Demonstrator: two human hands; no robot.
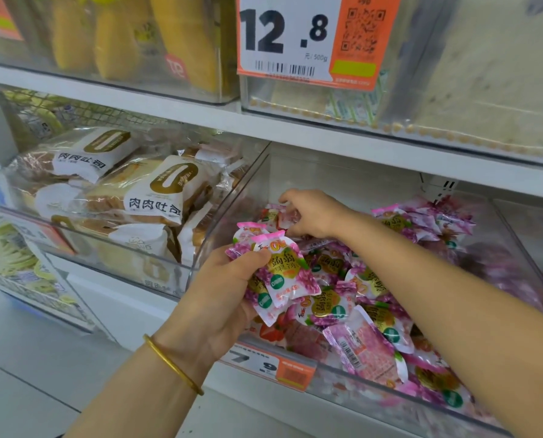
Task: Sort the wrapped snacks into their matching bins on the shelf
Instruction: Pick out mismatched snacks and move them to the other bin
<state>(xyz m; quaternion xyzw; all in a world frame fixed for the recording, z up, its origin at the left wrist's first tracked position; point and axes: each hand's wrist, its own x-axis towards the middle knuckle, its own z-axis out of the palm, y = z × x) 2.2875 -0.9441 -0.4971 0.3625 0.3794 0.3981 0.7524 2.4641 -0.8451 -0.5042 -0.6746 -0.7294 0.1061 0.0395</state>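
Note:
My left hand (222, 292) grips a bunch of pink-and-white jelly snack packets (282, 270) just above the front of a clear plastic bin (374, 403). Many more of the same pink packets (368, 314) fill that bin. Deeper in the bin, near its left wall, my right hand (311, 213) pinches a small packet with a reddish wrapper (282, 216). My right forearm crosses the bin from the lower right.
The bin to the left (112, 245) holds white-and-brown wrapped bread packs (156, 191). On the shelf above stand clear bins with yellow cakes (169, 36) and a large 12.8 price tag (314, 36). An orange price tag (270, 365) hangs on the pink bin's front.

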